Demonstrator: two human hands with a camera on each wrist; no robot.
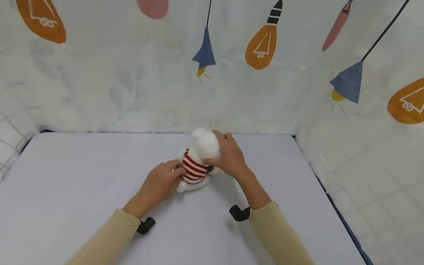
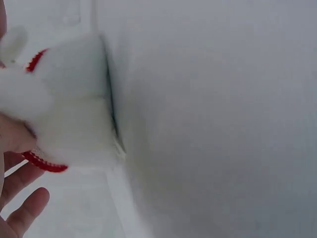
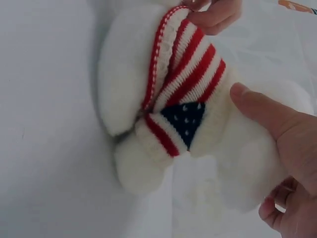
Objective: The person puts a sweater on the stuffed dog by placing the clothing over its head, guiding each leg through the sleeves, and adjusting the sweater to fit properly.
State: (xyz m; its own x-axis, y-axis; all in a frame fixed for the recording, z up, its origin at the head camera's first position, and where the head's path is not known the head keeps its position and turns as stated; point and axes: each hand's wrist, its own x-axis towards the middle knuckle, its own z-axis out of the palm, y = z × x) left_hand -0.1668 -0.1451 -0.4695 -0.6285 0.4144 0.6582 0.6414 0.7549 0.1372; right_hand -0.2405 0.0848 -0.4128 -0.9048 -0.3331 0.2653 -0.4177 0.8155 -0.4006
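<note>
A white plush bear (image 1: pixel 207 145) in a red-and-white striped knit sweater (image 1: pixel 192 170) sits upright on the table, its back mostly turned to the head view. My right hand (image 1: pixel 230 154) grips the bear's head from the right, thumb on one side. At the bear's left side, my left hand (image 1: pixel 161 181) pinches the sweater near its lower edge. The right wrist view shows a dark blue patch (image 3: pixel 184 121) with white specks on the sweater. Only part of my left hand (image 2: pixel 20 173) shows in the left wrist view, beside the bear's white body (image 2: pixel 74 114).
A white cloth covers the table (image 1: pixel 67 180). Behind it hangs a pale curtain (image 1: pixel 156 84) printed with bulbs and lamps. Black wrist pieces (image 1: pixel 146 225) stick out from both sleeves. A dark blue edge (image 1: pixel 355 234) runs along the table's right side.
</note>
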